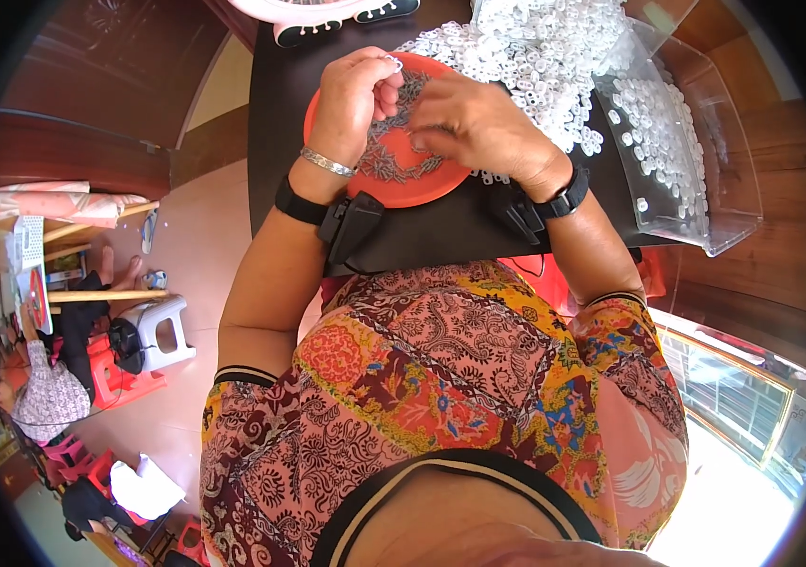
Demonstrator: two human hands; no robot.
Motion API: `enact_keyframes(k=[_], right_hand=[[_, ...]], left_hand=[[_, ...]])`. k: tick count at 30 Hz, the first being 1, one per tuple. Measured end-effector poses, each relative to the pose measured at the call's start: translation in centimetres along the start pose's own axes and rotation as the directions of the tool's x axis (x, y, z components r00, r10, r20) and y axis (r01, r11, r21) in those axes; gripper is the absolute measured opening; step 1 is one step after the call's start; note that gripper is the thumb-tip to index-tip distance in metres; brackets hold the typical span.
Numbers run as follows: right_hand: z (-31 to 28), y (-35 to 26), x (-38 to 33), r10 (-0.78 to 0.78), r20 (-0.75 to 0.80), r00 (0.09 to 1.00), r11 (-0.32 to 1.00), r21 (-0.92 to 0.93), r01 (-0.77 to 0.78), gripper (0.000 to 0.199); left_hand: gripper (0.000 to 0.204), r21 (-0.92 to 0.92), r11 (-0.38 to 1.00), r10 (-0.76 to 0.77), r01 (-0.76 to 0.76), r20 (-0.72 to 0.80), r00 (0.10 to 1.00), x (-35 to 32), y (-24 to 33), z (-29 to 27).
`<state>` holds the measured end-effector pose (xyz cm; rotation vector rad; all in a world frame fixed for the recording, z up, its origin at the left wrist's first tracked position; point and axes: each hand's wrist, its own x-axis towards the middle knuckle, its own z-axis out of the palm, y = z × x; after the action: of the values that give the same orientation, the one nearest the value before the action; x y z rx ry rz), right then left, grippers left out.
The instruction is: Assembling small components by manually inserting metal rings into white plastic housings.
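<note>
Shirt (pixel 441 369) cloth, boldly patterned, sits nearest. Past it, the left hand (pixel 354 99) pinches a white piece (pixel 393 64) at its fingertips, over the left of a red plate (pixel 426 196). Grey screws (pixel 387 168) lie on the plate, between and below the hands. The right hand (pixel 478 123) arches palm-down; motion blur obscures its fingers, so whether they hold anything I cannot tell.

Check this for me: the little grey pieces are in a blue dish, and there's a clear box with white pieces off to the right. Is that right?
Not quite: the dish holding the little grey pieces is orange-red, as the head view shows. The clear box with white pieces is off to the right.
</note>
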<state>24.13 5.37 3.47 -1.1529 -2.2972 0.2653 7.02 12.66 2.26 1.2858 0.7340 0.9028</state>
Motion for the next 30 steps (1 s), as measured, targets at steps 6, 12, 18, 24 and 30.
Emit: enact_keyframes(k=[6,12,18,24,30], right_hand=[[1.6,-0.1,0.1,-0.076,0.119,0.99,0.972,-0.212,0.1,0.005],[2.0,0.5,0.1,-0.04,0.089,0.995,0.957,-0.282,0.064,0.007],[1.6,0.4,0.2,0.006,-0.072,0.997,0.995,-0.098,-0.014,0.009],[1.1,-0.5,0.0,-0.047,0.158,0.986,0.999,0.017,0.045,0.009],[1.9,-0.8,0.2,-0.112,0.19,0.975,0.986,-0.099,0.133,0.011]], left_hand=[[0.021,-0.001,1.0,0.009,-0.009,-0.033,0.999,-0.2,0.4,0.5],[0.021,-0.005,1.0,0.006,-0.007,-0.026,1.0,-0.1,0.2,0.4],[0.021,-0.031,0.999,0.014,-0.015,-0.028,0.999,-0.1,0.3,0.4],[0.021,-0.016,1.0,0.011,-0.012,-0.03,0.999,-0.1,0.3,0.4],[0.021,-0.004,1.0,0.004,-0.004,-0.035,0.999,-0.1,0.4,0.4]])
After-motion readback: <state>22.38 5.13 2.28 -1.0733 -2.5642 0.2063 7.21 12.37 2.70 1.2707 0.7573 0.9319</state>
